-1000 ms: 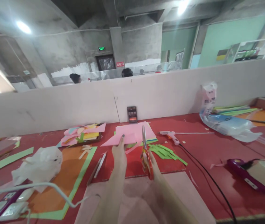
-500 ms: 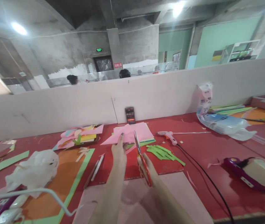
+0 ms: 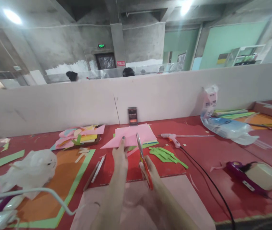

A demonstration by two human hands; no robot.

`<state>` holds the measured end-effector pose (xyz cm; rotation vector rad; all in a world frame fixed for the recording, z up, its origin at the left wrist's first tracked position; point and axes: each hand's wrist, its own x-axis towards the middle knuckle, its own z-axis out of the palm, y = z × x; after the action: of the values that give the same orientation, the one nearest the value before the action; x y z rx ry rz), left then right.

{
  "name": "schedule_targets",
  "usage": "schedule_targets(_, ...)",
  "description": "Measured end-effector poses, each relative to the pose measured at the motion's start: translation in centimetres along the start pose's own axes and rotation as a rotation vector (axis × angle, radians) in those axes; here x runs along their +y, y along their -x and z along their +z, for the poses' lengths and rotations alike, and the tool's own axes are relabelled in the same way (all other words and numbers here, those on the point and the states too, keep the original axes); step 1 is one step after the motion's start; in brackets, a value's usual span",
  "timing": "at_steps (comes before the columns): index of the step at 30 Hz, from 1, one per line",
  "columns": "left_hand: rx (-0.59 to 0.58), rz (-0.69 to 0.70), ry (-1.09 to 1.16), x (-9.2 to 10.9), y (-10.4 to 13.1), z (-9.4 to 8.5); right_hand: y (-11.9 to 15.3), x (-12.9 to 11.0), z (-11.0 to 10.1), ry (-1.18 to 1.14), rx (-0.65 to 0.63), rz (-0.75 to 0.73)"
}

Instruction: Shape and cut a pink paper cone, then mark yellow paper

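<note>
Left hand (image 3: 120, 156) first: I have it gripping a pink sheet (image 3: 113, 142), thumb on top. My right hand (image 3: 147, 169) is wrapped around the red handles of one pair of scissors (image 3: 141, 151), held over a red board (image 3: 179, 171) just right of the sheet. The blades point away from me and slightly left; the long axis runs from near right to far left. I cannot tell from here whether they touch paper. Behind the sheet I see one coloured paper stack (image 3: 147, 131), pink uppermost.

Right of the scissors lies one heap of green strips (image 3: 163, 155), too overlapped to count, and past it one glue gun (image 3: 171, 137) with a black cord. Left of the board I count two slim sticks (image 3: 98, 168), one dark, one white.

The red table (image 3: 198, 153) also bears two purple power strips (image 3: 242, 182), one per side, and a white plastic bag (image 3: 32, 169) at left. A pale partition (image 3: 169, 92) closes its far edge. Over that I get a bare concrete room, a green wall (image 3: 234, 38), one lit exit sign (image 3: 101, 46) and three ceiling lights (image 3: 12, 16).
</note>
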<state>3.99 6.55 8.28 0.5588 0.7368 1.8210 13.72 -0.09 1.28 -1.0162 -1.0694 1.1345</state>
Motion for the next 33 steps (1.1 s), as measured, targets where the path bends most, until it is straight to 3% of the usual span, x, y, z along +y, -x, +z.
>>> schedule_targets(7, 0.018, -0.04, 0.02, 1.0, -0.2, 2.3, -0.3, 0.2, -0.4, -0.067, -0.066, 0.046)
schedule_targets(12, -0.063, -0.082, 0.026, 0.8, -0.1, 2.3, -0.3, 0.5, -0.5, 0.003, -0.085, 0.007)
schedule_targets(17, -0.003, -0.062, -0.025, 1.1, 0.5, 2.6, -0.2, 0.6, -0.5, 0.038, -0.103, -0.012)
schedule_targets(23, -0.05, -0.075, -0.042, 1.4, 1.1, 3.0, -0.1, 0.2, -0.2, -0.024, -0.098, -0.005)
schedule_targets(33, -0.018, 0.026, -0.169, 1.2, 1.4, 2.6, -0.2, -0.1, -0.1, 0.013, -0.073, 0.018)
